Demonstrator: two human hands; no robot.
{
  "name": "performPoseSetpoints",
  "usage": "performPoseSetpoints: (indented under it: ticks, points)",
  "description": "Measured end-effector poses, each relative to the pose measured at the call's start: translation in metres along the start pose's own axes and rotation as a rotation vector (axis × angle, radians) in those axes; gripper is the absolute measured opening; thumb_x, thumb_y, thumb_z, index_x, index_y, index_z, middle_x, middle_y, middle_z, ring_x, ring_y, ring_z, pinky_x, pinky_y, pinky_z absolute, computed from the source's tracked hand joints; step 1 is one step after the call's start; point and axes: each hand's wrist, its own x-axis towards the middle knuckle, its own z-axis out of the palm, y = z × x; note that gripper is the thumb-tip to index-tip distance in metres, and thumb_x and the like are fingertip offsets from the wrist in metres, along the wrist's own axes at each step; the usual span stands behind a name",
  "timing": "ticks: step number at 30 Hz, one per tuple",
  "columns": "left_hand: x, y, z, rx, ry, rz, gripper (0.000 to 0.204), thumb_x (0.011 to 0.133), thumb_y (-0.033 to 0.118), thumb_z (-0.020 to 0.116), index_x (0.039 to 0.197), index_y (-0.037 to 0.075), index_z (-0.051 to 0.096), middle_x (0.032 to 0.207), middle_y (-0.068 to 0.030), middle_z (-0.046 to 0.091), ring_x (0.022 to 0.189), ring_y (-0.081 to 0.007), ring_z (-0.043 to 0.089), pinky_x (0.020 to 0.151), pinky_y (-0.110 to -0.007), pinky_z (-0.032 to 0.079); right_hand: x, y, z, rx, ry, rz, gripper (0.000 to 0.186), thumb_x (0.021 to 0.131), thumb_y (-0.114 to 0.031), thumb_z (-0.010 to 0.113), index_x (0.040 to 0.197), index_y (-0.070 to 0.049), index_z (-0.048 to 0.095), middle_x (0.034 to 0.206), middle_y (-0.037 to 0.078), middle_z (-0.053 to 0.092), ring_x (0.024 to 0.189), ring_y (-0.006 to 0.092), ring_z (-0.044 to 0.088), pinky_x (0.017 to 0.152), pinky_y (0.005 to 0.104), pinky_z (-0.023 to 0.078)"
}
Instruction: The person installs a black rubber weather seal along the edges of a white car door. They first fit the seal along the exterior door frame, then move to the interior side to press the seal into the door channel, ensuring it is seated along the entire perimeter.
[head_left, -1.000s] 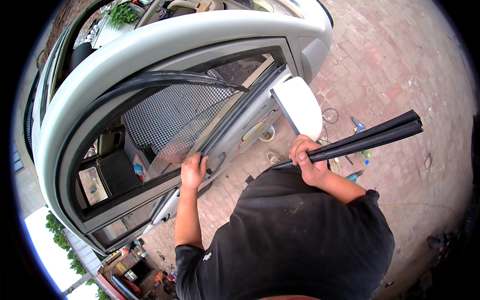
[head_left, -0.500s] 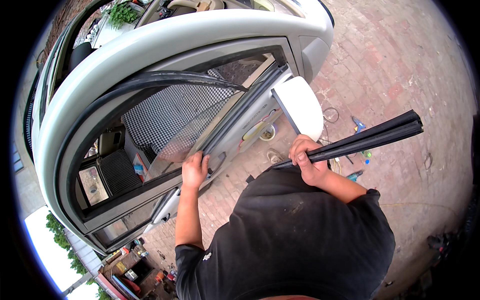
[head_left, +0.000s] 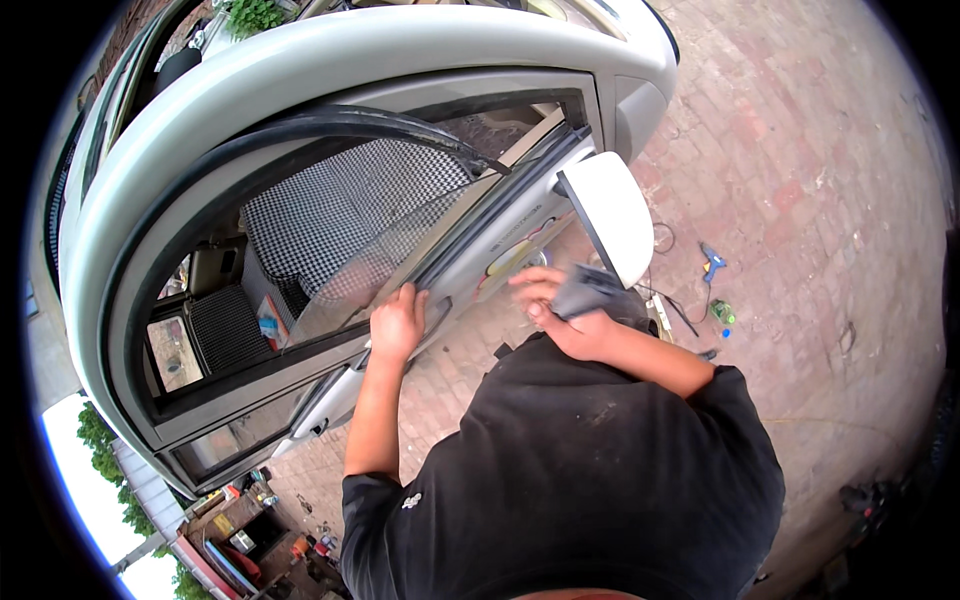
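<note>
My left hand [head_left: 397, 325] is closed over the sill of the white car door [head_left: 470, 265], its fingers hooked on the edge beside the half-lowered window glass [head_left: 390, 260]. My right hand [head_left: 568, 320] is in front of my chest, near the white side mirror [head_left: 612, 215]. A dark rubber strip [head_left: 592, 290] in it is smeared by motion, and most of its length does not show. Another black rubber strip [head_left: 300, 130] curves along the top of the door frame, its free end hanging across the window opening.
A blue glue gun [head_left: 711, 262], a green bottle [head_left: 723, 311] and a white power strip [head_left: 660, 313] lie on the brick paving to the right. Checkered covers [head_left: 340, 205] line the seats inside. Assorted tools and boxes [head_left: 250, 535] stand at the lower left.
The rubber strip in my right hand has swung away from its outstretched position on the right and is now blurred. My right hand has shifted left; my left hand stays on the door.
</note>
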Motion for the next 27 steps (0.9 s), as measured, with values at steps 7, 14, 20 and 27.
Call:
performPoseSetpoints:
  ticks: [7, 14, 20, 27]
  points:
    - [-0.001, 0.003, -0.006, 0.008, -0.046, -0.095, 0.024, 0.095, 0.026, 0.061, 0.087, 0.004, 0.055, 0.079, -0.0200, 0.064, 0.073, -0.0423, 0.063, 0.062, -0.051, 0.050, 0.057, 0.027, 0.030, -0.143, 0.133, 0.113, 0.055, 0.090, -0.008, 0.059, 0.142, 0.000, 0.045, 0.155, 0.028, 0.029, 0.129, 0.0433, 0.048, 0.106, 0.0452, 0.043]
    - [-0.012, -0.001, 0.002, 0.050, 0.089, -0.050, 0.020, 0.092, 0.022, 0.066, 0.098, 0.003, 0.062, 0.083, -0.0161, 0.064, 0.074, -0.0377, 0.064, 0.064, -0.046, 0.052, 0.083, 0.055, 0.011, -0.624, 0.237, 0.173, 0.076, 0.081, -0.004, 0.060, 0.150, 0.005, 0.030, 0.158, 0.034, 0.013, 0.121, 0.0490, 0.050, 0.101, 0.0472, 0.046]
    - [-0.016, -0.003, 0.015, 0.100, 0.268, 0.039, 0.027, 0.087, 0.013, 0.070, 0.110, 0.000, 0.064, 0.096, -0.0148, 0.065, 0.083, -0.0327, 0.064, 0.073, -0.041, 0.052, 0.079, 0.075, 0.008, -0.777, 0.312, 0.036, 0.075, 0.093, -0.016, 0.061, 0.155, -0.001, 0.021, 0.153, 0.041, 0.016, 0.109, 0.0513, 0.055, 0.087, 0.0494, 0.053]
    - [-0.023, -0.004, 0.032, 0.009, 0.324, -0.015, 0.025, 0.084, 0.004, 0.071, 0.107, -0.002, 0.064, 0.101, -0.0180, 0.064, 0.088, -0.0365, 0.062, 0.077, -0.044, 0.051, 0.077, 0.084, 0.009, -0.738, 0.318, 0.019, 0.081, 0.090, -0.013, 0.065, 0.156, -0.005, 0.019, 0.151, 0.044, 0.012, 0.111, 0.0517, 0.054, 0.093, 0.0507, 0.049]
